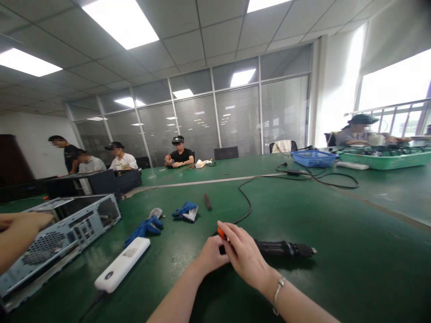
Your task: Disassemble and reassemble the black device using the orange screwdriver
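Observation:
A black electric screwdriver (286, 249) lies on its side on the green table, with its metal tip pointing right. My left hand (210, 255) is closed around a black part at its rear end, mostly hidden by my fingers. Crossing over from the right, my right hand (247, 256) has its fingers bent together over a small orange piece (221, 233). What that piece belongs to is covered. A black cord (249, 204) runs over the table and disappears behind my hands.
Left of me are a white power strip (123, 264), blue gloves (144, 229) and an open computer case (74, 237), with another person's arm (23, 229) over it. A dark bar (208, 202) lies ahead. Blue (314, 159) and green baskets (387, 160) stand far right. Several people sit around.

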A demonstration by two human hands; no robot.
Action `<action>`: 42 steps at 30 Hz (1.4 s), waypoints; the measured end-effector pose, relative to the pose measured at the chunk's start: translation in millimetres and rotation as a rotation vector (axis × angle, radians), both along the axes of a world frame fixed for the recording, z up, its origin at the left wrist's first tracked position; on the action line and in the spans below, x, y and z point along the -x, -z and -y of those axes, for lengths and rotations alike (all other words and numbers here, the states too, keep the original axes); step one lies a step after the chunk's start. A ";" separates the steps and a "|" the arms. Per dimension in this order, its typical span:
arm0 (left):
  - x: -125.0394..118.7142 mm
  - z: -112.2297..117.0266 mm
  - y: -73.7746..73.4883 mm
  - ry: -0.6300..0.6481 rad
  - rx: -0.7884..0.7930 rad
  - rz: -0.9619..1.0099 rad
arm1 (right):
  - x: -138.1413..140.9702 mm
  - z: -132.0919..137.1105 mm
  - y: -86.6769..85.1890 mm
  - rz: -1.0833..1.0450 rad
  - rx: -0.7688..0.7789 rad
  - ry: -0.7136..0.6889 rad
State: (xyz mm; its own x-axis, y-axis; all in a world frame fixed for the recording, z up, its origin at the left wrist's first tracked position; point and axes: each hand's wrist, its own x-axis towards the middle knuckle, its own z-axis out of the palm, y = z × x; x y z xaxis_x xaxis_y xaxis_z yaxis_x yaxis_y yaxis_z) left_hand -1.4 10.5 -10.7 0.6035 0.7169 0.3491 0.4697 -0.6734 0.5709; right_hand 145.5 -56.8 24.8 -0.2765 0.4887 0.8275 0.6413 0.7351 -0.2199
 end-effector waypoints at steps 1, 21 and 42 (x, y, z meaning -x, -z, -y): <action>-0.1 -0.1 0.2 0.001 -0.002 0.007 | 0.0 0.2 -0.1 0.006 -0.019 0.012; -1.7 2.4 -5.9 0.011 0.004 -0.010 | 1.7 -1.1 1.5 0.023 -0.057 -0.001; -0.8 -1.4 0.1 -0.001 -0.009 -0.018 | 0.7 -1.6 1.3 0.018 -0.063 -0.004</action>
